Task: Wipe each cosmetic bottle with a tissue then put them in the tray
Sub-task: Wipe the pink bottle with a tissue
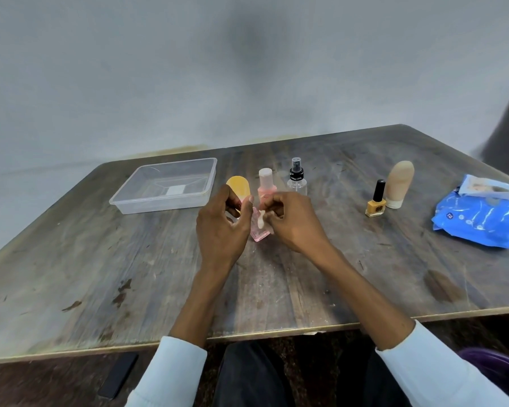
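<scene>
My left hand grips a small clear pink bottle just above the table's middle. My right hand pinches a small white wad of tissue against the bottle's upper part. Behind my hands stand a yellow oval bottle, a pink bottle with a white cap and a clear spray bottle with a black pump. Further right stand a yellow nail polish bottle and a beige tube. The clear plastic tray sits at the back left with nothing in it.
A blue tissue pack lies at the table's right edge. A dark phone lies below the table's near edge on the left. A grey wall runs along the back of the worn wooden table.
</scene>
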